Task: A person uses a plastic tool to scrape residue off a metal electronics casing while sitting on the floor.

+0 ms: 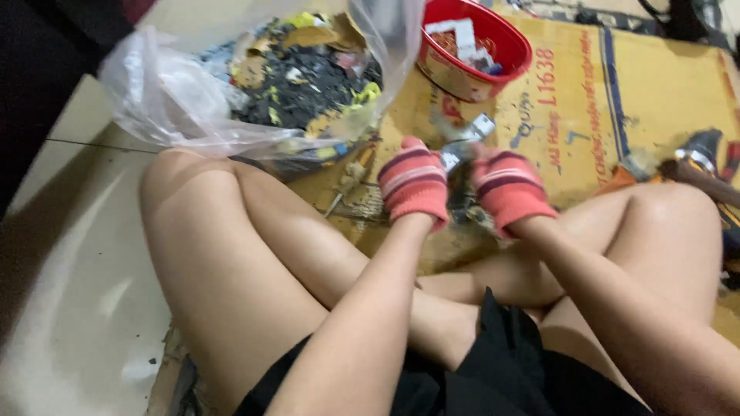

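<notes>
I sit cross-legged on the floor, both hands in pink striped knit gloves. My left hand [415, 185] and my right hand [509, 189] are close together, both closed around a small grey metal part [461, 146] held between them above the cardboard sheet [570, 115]. The part is blurred and partly hidden by the gloves, so its exact shape is unclear.
A clear plastic bag [254, 85] full of dark scrap and yellow bits stands at the upper left. A red bowl [472, 48] with small parts sits at the top. A screwdriver [348, 181] lies by my left knee. Tools [697, 166] lie at the right edge.
</notes>
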